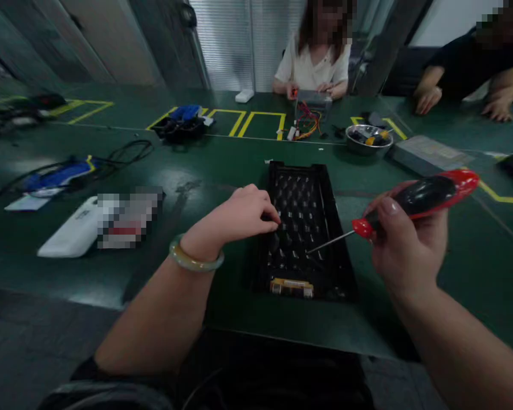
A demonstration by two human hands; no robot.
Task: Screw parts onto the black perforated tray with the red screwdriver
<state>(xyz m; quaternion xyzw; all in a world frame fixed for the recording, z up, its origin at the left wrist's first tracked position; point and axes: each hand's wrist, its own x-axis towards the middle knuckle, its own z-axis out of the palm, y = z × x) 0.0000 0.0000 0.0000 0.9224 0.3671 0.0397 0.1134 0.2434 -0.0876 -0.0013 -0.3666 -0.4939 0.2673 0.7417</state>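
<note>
A black rectangular casing [340,245] lies on the green table in front of me, long side pointing away. Rows of small pale marks or parts cover its inside, and an orange-brown connector piece [291,286] sits at its near end. My right hand [404,242] grips a red and black screwdriver [427,196]. The screwdriver's thin shaft slants down to the left, its tip at the lower middle of the casing. Over the casing's left edge is my left hand [254,212], fingers curled in and thumb close to them. Whether anything is between those fingers is hidden.
Left are a white case [70,228] and a blue item with cables [53,173]. Farther off stand a black-blue item [183,122], a metal bowl of parts [369,141] and a grey box [430,155]. Across the table, one person [314,68] handles a wired metal box; another rests both hands on it.
</note>
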